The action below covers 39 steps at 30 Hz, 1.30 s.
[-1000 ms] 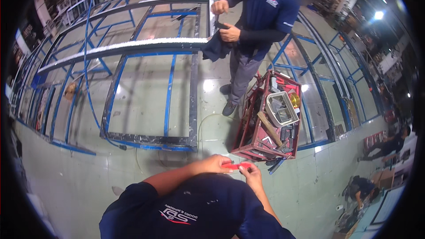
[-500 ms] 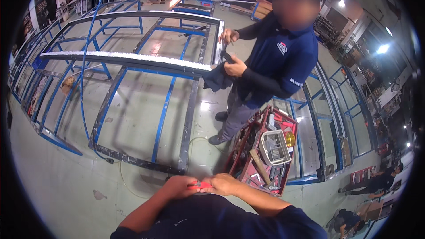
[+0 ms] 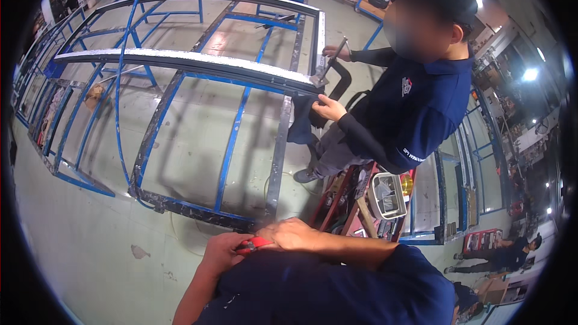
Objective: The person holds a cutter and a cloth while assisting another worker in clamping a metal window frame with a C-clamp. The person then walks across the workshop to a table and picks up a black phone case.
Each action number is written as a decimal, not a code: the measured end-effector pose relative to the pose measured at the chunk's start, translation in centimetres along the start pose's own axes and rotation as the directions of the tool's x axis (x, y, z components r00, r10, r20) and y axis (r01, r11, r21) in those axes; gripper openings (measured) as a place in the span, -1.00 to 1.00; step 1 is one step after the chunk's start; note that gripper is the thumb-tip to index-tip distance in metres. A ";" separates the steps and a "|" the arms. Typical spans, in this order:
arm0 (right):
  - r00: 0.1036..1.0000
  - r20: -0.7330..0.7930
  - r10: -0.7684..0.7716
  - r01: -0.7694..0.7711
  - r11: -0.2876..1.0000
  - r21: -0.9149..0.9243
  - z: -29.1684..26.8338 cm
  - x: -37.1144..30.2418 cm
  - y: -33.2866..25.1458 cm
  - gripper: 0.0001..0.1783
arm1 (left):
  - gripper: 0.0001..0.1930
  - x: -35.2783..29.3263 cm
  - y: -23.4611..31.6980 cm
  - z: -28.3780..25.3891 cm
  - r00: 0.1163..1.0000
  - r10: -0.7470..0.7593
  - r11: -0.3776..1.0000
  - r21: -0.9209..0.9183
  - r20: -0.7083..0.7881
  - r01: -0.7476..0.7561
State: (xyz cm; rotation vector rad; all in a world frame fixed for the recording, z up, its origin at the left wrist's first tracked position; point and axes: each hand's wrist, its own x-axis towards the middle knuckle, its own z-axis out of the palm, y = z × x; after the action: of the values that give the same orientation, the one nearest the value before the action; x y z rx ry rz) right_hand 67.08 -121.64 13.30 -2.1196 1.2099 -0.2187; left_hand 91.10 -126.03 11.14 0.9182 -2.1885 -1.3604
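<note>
Close to my body, my left hand (image 3: 221, 253) and my right hand (image 3: 295, 235) are both closed on a small red tool with dark parts (image 3: 255, 243). My fingers hide much of it, so its exact kind cannot be made out. Across from me a co-worker (image 3: 415, 90) in a dark cap and navy shirt holds a dark C-shaped clamp (image 3: 342, 81) at the near corner of a dark profile frame (image 3: 198, 63) with white strips on top. A dark cloth (image 3: 304, 117) hangs just below that corner.
Blue and black metal racks (image 3: 226, 144) carry the frame. A blue hose (image 3: 122, 84) hangs across the left. Right of my hands stands a red tool cart (image 3: 340, 207) with a mallet (image 3: 365, 216) and a white basket (image 3: 388, 197). Another worker (image 3: 512, 256) is at far right.
The co-worker has moved right and brought the clamp to the frame corner. My hands have shifted slightly left and up, still on the red tool. My view has tilted a little.
</note>
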 end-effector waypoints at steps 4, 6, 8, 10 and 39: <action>0.993 -0.101 0.064 -0.058 0.997 0.060 -1.4 2.0 0.6 -0.58 | -0.61 0.5 0.8 -0.3 0.938 -0.035 0.995 0.073 -0.344 0.064; 0.940 -0.338 0.033 0.013 0.991 0.135 -2.1 3.1 1.7 -0.60 | -0.57 0.8 0.8 -0.6 0.800 -0.230 0.973 -0.114 -0.555 0.200; 0.874 -0.462 0.149 0.040 0.926 0.376 -2.8 4.2 2.1 -0.59 | -0.73 1.5 0.1 -0.4 0.638 -0.414 0.889 -0.441 -0.650 0.128; 0.854 -0.415 0.312 0.042 0.755 0.654 -4.3 4.8 1.4 -0.60 | -0.86 1.4 0.3 -0.3 0.669 -0.597 0.579 -0.815 -0.442 -0.021; 0.999 -0.037 -0.007 0.025 0.851 0.524 -2.9 9.4 -0.4 -0.68 | -0.72 8.6 1.3 -0.2 0.226 -0.412 0.905 -0.426 -0.883 -0.012</action>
State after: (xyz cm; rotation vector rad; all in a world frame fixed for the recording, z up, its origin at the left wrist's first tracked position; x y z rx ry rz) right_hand 71.24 -130.52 14.12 -1.6476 1.0053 -0.5324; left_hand 84.75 -131.85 12.33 1.4112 -0.7972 -0.7688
